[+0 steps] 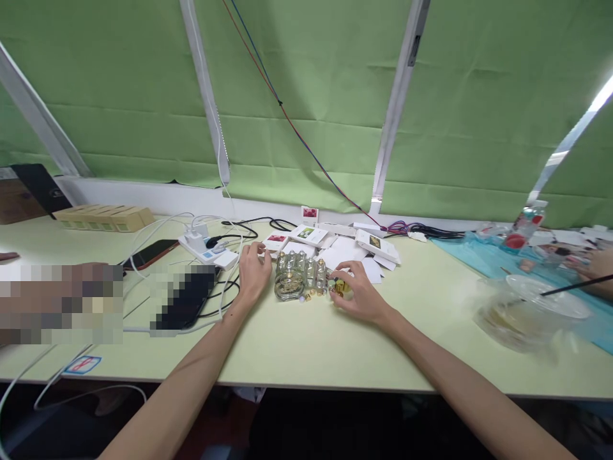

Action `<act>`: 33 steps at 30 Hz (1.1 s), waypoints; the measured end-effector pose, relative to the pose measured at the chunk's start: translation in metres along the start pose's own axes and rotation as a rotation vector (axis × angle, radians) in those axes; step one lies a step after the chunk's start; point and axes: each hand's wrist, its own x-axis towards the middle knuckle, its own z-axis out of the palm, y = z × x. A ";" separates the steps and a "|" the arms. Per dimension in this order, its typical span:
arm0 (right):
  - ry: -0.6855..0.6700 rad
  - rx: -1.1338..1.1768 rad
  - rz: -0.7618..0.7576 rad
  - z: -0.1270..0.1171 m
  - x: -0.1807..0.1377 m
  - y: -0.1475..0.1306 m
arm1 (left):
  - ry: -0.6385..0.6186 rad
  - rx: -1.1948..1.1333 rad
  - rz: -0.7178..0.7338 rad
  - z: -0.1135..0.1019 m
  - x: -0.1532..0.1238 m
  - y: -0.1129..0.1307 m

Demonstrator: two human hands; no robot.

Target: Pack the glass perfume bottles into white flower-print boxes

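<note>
A cluster of several small clear glass bottles stands on the pale green table, some with gold caps. My left hand rests at the cluster's left side, fingers curled loosely toward the bottles. My right hand sits at the cluster's right side, fingers pinched around a small gold-capped bottle. Loose gold caps lie on the table in front of the bottles.
Small white boxes and cards lie behind the bottles. A power strip with white cables, a phone and a dark device lie left. Right: a clear plastic bowl, a blue mat, another person's hand.
</note>
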 end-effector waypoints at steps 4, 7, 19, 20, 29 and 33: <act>-0.041 0.020 0.005 0.001 -0.001 0.000 | 0.041 -0.104 0.023 -0.002 -0.001 0.006; -0.064 0.031 0.012 0.003 -0.002 0.002 | 0.034 -0.160 0.039 -0.002 -0.003 0.009; -0.093 0.051 0.022 0.004 -0.003 0.006 | -0.037 -0.200 0.005 0.005 -0.005 0.003; -0.092 0.051 0.021 0.004 -0.003 0.005 | -0.063 -0.174 -0.011 0.006 -0.004 0.001; -0.102 0.053 0.029 0.004 -0.004 0.005 | -0.253 -0.104 -0.096 0.007 -0.002 -0.007; -0.102 0.043 0.033 0.004 -0.004 0.005 | -0.242 -0.076 -0.099 0.007 -0.002 -0.007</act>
